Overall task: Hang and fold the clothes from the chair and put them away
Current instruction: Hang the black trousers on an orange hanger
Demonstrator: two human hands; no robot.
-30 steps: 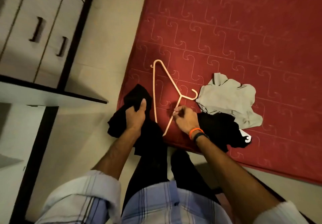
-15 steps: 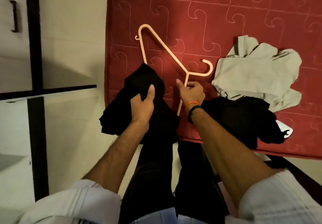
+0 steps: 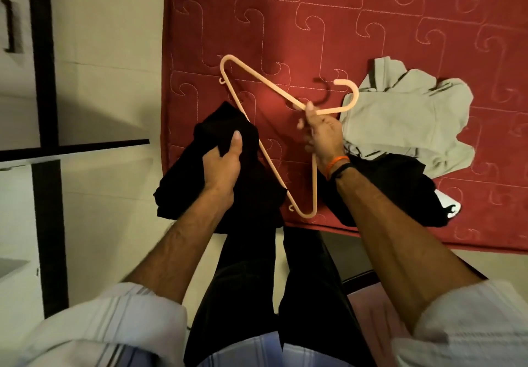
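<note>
Partly hidden: lower end of black garment [image 3: 183,183] behind left hand [image 3: 221,166], fingers curled round its bunched fabric at the edge of the red bed [image 3: 400,23]. Peach hanger [image 3: 265,152] pinched at the neck by right hand [image 3: 321,135], hook pointing right toward grey garment [image 3: 405,126], long bar running diagonally from upper left to lower right. Second black garment [image 3: 400,189] partly covered by the right forearm.

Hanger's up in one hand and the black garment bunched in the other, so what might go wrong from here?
1. The left hand grips the black garment in a wad, part of it hanging off the mattress edge; threading it onto the hanger one-handed may go crooked or drop it.
2. The right hand holds the hanger only near its neck, so it may twist under load.
3. Its lower corner hangs near the other black garment and may snag it.
</note>
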